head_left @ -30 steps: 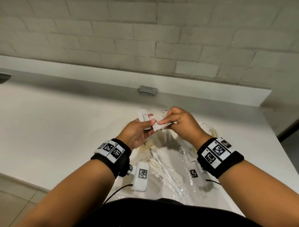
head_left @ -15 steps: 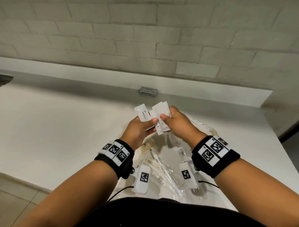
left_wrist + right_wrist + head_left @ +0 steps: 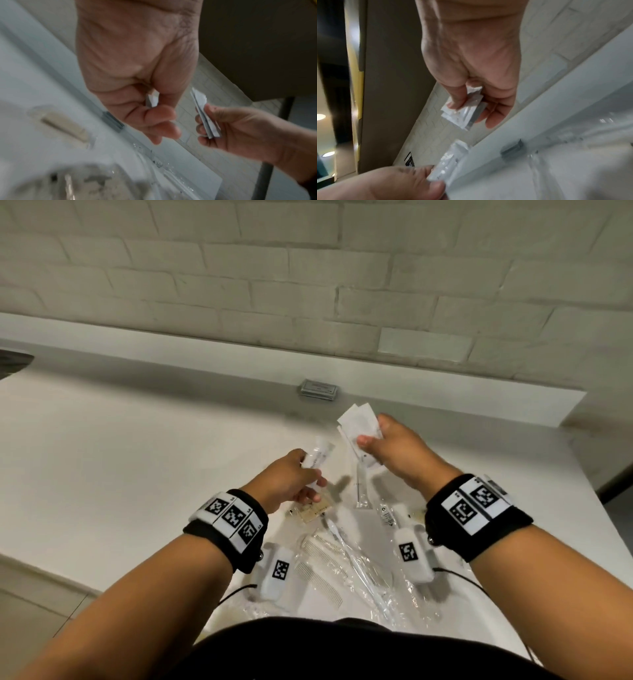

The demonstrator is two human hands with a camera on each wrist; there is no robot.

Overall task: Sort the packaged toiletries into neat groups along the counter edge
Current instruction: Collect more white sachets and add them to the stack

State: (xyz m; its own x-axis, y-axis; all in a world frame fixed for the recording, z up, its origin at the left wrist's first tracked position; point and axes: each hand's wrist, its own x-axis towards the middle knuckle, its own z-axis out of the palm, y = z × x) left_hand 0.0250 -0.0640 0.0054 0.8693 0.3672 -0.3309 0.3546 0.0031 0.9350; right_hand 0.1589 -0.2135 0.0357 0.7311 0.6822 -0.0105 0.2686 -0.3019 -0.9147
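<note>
My left hand (image 3: 301, 477) pinches one small white sachet (image 3: 317, 457) between thumb and fingers above the white counter (image 3: 137, 460). The same sachet (image 3: 447, 162) shows blurred at the bottom of the right wrist view. My right hand (image 3: 387, 450) holds a small stack of white sachets (image 3: 359, 422), thumb pressed on top; the stack (image 3: 464, 112) fans out slightly, and its edge (image 3: 205, 121) shows in the left wrist view. Below my hands lie clear-wrapped toiletries: combs (image 3: 318, 559), a toothbrush (image 3: 356, 563) and a tan packet (image 3: 308, 510).
A grey metal plate (image 3: 318, 388) sits at the back of the counter under the brick wall (image 3: 308, 285). The counter's right end (image 3: 565, 446) is close to my right hand. Crinkled clear wrappers (image 3: 394, 587) spread along the near edge.
My hands have drawn apart. The left hand moved down and left with a single sachet, while the right hand kept the stack and shifted right.
</note>
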